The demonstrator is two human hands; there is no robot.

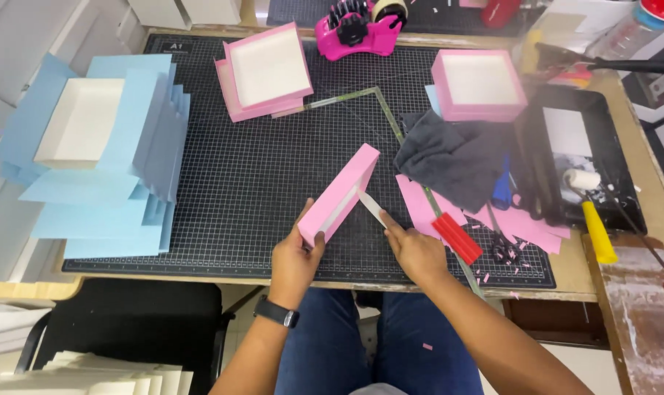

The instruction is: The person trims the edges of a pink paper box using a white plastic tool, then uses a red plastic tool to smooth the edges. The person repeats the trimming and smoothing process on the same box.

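Head view: left hand point(294, 256) clamps the light, stiff pink box point(339, 194) by its near end at the bench's point(573, 274) front edge; right hand point(417, 252) pinches a white folding tool point(372, 208) against it.

red-capped bottle point(657, 18) cut off at 1 o'clock, cream sheet stack point(98, 377) cropped at 7 o'clock, pink scraps point(501, 252) too small to tell

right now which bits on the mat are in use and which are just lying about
In use: left hand holding pink box; right hand pressing white tool against it.

Lying about: tape dispenser, grey cloth, blue sheets, roller, red knife, other pink boxes.
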